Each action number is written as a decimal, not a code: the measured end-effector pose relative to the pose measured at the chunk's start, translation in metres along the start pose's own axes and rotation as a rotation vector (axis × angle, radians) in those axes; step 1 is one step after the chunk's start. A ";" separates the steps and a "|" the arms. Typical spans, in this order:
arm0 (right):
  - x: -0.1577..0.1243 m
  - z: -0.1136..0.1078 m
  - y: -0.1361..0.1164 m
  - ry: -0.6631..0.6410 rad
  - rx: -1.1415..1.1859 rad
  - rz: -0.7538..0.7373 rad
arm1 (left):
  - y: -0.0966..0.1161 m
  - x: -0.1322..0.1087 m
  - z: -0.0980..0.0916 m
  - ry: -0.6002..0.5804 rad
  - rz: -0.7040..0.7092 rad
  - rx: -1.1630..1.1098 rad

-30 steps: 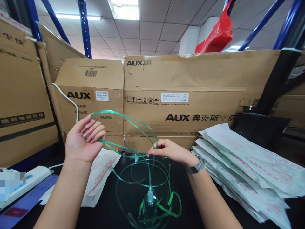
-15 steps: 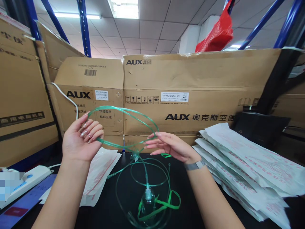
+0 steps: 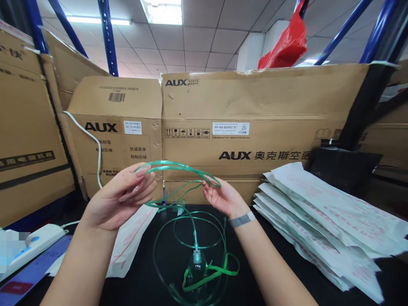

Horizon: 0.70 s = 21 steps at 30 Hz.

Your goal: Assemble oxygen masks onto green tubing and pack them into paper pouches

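Oxygen mask [image 3: 196, 265], clear, with green strap [image 3: 212, 272], lying on table; green-tinted tubing [image 3: 178, 166] looped upward, pinched by left hand [image 3: 123, 197] and right hand [image 3: 223, 197], hands apart.

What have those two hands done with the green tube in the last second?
The left hand moved in toward the middle and turned, while the right hand curled from spread fingers onto the green oxygen tubing, so its loop now sits flatter and lower. The oxygen mask stayed on the black table, and the stacked pouches stayed put.
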State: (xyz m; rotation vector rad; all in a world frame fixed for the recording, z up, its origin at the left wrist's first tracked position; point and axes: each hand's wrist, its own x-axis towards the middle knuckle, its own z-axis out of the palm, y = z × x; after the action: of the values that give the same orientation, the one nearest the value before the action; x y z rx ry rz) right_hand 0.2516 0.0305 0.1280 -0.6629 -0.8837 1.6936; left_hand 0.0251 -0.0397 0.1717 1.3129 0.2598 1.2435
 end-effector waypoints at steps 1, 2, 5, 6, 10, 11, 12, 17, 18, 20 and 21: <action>0.000 -0.001 0.001 -0.013 -0.050 0.005 | 0.000 0.000 0.000 0.007 0.004 -0.002; 0.000 -0.003 0.002 -0.025 -0.092 0.016 | 0.000 0.000 -0.001 0.024 0.012 -0.014; -0.002 -0.004 0.005 -0.076 -0.254 0.077 | 0.001 0.000 -0.003 0.063 0.047 -0.042; -0.002 -0.005 0.007 -0.108 -0.330 0.114 | 0.001 0.000 -0.004 0.065 0.053 -0.038; 0.000 -0.006 0.016 -0.205 -0.568 0.223 | 0.002 -0.003 -0.001 0.013 0.076 -0.021; 0.002 -0.007 0.018 -0.201 -0.574 0.227 | 0.002 -0.005 0.002 -0.003 0.094 -0.023; 0.004 -0.008 0.021 -0.193 -0.571 0.229 | 0.002 -0.007 0.005 -0.021 0.114 -0.027; 0.013 -0.010 0.035 -0.224 -0.566 0.260 | 0.002 -0.016 0.025 -0.077 0.179 0.005; 0.014 -0.010 0.037 -0.236 -0.568 0.260 | 0.002 -0.016 0.027 -0.066 0.163 0.003; 0.015 -0.009 0.041 -0.256 -0.566 0.248 | 0.001 -0.015 0.027 -0.022 0.107 0.000; 0.015 -0.009 0.041 -0.263 -0.559 0.237 | 0.001 -0.013 0.026 0.003 0.077 -0.002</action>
State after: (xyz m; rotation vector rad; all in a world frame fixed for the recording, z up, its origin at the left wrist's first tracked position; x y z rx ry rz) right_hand 0.2316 0.0406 0.0890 -0.9574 -1.5470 1.7751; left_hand 0.0389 -0.0644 0.1746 1.3303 0.2121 1.3096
